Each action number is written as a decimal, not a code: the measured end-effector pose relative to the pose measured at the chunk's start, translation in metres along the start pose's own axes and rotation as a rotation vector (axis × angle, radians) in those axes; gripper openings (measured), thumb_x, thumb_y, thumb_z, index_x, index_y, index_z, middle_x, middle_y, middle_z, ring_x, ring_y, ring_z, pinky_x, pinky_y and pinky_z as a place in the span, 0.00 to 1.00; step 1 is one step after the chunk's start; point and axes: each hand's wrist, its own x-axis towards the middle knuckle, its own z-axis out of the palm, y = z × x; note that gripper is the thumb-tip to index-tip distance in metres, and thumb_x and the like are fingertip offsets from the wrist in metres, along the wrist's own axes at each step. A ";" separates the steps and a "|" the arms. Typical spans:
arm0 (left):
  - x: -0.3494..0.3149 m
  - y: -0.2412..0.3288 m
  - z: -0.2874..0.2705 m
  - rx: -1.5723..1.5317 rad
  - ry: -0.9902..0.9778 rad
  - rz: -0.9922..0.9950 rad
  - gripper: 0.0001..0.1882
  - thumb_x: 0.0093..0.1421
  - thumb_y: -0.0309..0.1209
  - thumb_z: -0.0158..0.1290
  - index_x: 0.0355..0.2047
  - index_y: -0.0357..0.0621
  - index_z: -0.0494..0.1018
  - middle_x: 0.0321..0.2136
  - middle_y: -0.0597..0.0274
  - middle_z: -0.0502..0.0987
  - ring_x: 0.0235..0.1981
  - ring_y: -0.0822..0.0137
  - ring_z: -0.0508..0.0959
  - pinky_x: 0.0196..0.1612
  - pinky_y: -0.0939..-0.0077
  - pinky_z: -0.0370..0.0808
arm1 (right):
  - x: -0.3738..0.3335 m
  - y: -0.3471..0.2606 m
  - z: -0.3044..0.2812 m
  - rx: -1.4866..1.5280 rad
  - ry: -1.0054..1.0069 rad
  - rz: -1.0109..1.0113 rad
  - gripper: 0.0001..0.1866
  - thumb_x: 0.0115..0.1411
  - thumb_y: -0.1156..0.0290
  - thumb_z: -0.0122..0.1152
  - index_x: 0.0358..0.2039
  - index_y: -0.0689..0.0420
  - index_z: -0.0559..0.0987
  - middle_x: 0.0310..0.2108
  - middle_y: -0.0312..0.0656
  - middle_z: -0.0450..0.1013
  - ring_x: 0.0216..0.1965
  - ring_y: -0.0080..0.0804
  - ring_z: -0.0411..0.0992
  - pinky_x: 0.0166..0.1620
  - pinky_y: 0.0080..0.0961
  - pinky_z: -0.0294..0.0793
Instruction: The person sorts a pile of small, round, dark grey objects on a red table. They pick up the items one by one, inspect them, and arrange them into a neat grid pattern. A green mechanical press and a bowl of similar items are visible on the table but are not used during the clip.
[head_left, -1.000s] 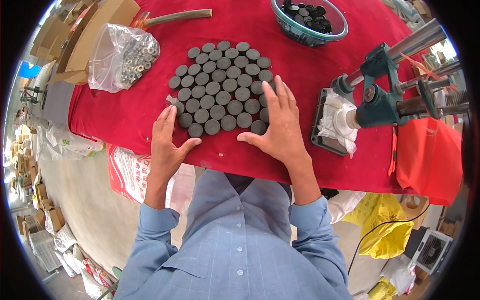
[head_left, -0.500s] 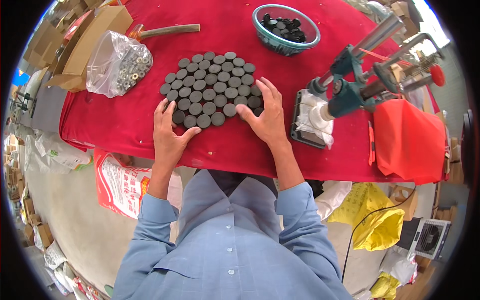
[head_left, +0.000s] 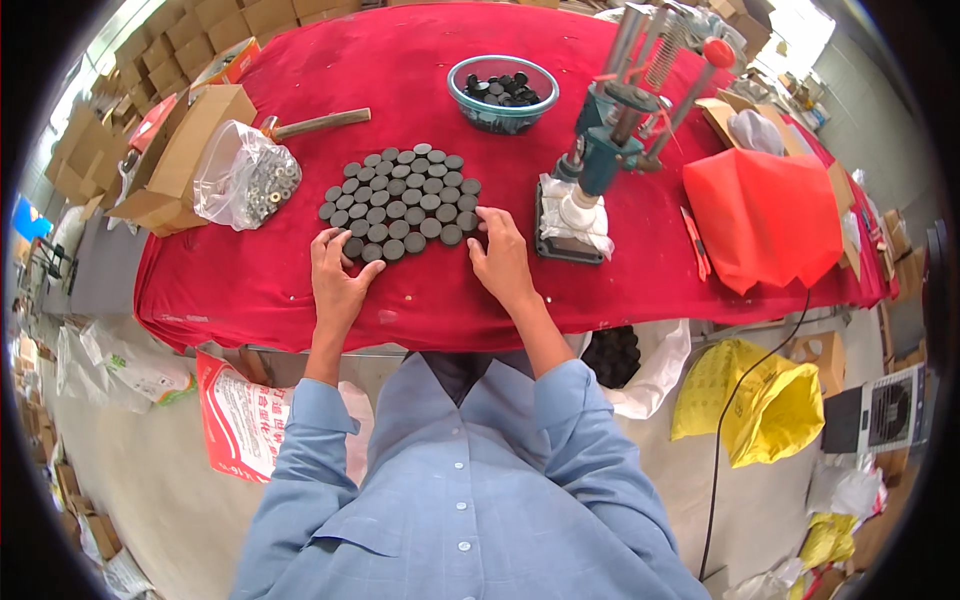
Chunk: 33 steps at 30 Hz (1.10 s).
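Note:
Many dark grey round caps [head_left: 396, 210] lie side by side in a single layer on the red tablecloth [head_left: 400, 310]. My left hand [head_left: 338, 282] is at their near left edge, thumb and fingers apart, fingertips touching the outer caps. At the right edge my right hand [head_left: 503, 258] curves around the group with its fingers spread, fingertips against or very near the caps. Neither hand grasps a cap. Beyond the group stands a clear teal-rimmed bowl [head_left: 470, 112] filled with black caps [head_left: 502, 90].
A green hand press [head_left: 605, 150] stands right of my right hand, beside a red bag [head_left: 760, 215] and a red cutter [head_left: 694, 243]. To the left are a plastic bag of metal parts [head_left: 262, 180], an open carton [head_left: 200, 150] and a wooden-handled hammer [head_left: 325, 122].
The view has tilted up, showing more of the table's far side. My right hand has shifted slightly inward along the caps' right edge; my left hand stays at the left edge.

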 end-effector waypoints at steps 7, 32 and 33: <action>0.003 -0.001 -0.006 0.016 -0.002 0.000 0.37 0.49 0.31 0.80 0.59 0.38 0.80 0.61 0.56 0.74 0.35 0.69 0.76 0.45 0.71 0.78 | -0.011 -0.001 -0.013 0.098 0.008 -0.032 0.27 0.60 0.84 0.67 0.60 0.66 0.75 0.56 0.57 0.75 0.53 0.55 0.80 0.57 0.46 0.82; -0.008 0.021 -0.019 -0.029 0.031 -0.158 0.10 0.70 0.28 0.61 0.47 0.36 0.79 0.46 0.58 0.75 0.37 0.71 0.72 0.42 0.76 0.72 | -0.015 -0.029 -0.042 0.111 -0.211 0.060 0.27 0.56 0.81 0.71 0.58 0.63 0.80 0.58 0.53 0.77 0.56 0.55 0.77 0.60 0.45 0.79; -0.004 0.021 -0.018 -0.018 0.048 -0.144 0.09 0.70 0.27 0.60 0.47 0.36 0.79 0.45 0.58 0.76 0.38 0.71 0.73 0.43 0.76 0.72 | -0.014 -0.030 -0.041 0.108 -0.196 0.047 0.27 0.56 0.81 0.71 0.58 0.63 0.80 0.57 0.53 0.78 0.56 0.55 0.77 0.60 0.45 0.79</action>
